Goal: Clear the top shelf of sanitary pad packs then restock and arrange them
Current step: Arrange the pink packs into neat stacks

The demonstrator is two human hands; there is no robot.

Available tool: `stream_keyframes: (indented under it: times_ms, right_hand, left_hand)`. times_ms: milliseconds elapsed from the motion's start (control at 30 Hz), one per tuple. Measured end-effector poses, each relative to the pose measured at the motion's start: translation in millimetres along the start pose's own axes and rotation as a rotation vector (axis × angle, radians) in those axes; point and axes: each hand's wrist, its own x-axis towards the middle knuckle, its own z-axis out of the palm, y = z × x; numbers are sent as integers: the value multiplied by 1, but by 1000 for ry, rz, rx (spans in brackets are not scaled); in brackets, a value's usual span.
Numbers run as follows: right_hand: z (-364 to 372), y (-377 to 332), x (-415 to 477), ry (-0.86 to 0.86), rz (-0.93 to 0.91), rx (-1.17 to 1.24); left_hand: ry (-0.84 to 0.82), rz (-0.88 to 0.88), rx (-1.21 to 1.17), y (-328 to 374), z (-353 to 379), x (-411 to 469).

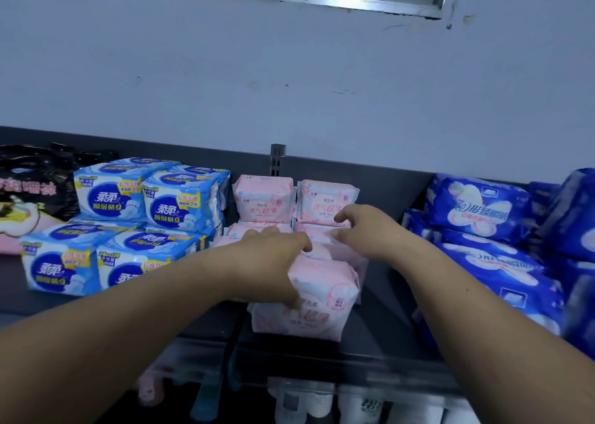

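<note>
Pale wall [289, 85] backs a dark top shelf [380, 311] loaded with stock. The left hand [273, 256] grips the front pink pack [322, 304], fingers over its top and thumb down its face. The right hand [360, 227] lies with bent fingers on the pink stack [264, 198] at twelve o'clock of that pack; whether it pinches or only steadies I cannot tell. The step looks like seating this pack in its column: slide it toward twelve o'clock until it touches the stack, label outward and edges flush, with the right hand bracing the upper packs against toppling. Light blue packs [180, 204] sit at nine o'clock and dark blue packs [476, 211] at three o'clock, so move straight and nudge neither row
</note>
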Motion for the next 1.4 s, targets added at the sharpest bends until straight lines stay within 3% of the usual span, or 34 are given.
stream_keyframes:
  times_ms: [200,300,367,467,600,700,833,1000,1133,1233,1333,1400]
  right_hand:
    - [-7,-32,-15,62,-68,232]
    - [-18,-49,-30,-146,-101,609]
    - [-20,-53,-31,-248,-134,626]
    - [-15,-54,-15,-99,-114,511]
    - [-8,-47,21,-11,-62,587]
    - [2,-41,50,-6,-7,555]
    - [27,-39,77,69,-3,253]
    - [30,-35,80,86,-25,315]
    - [25,-23,61,211,13,373]
    - [28,-3,44,252,190,344]
    - [37,13,32,75,450,435]
    - [46,13,26,-7,517,535]
  left_hand:
    - [14,45,-149,-37,-35,-11]
    - [132,33,-203,-46,-53,-1]
    - [218,41,-245,-47,-61,7]
    - [323,78,-296,-45,-63,21]
    - [449,42,-288,-53,-54,30]
    - [406,-23,-259,-67,-41,29]
    - [231,-81,-63,-78,-17,32]
    - [146,-47,130,-85,13,37]
    - [130,-69,153,-87,25,39]
    - [127,-62,129,-88,26,44]
    - [99,-47,105,-87,25,49]
    - [80,-37,83,-88,24,51]
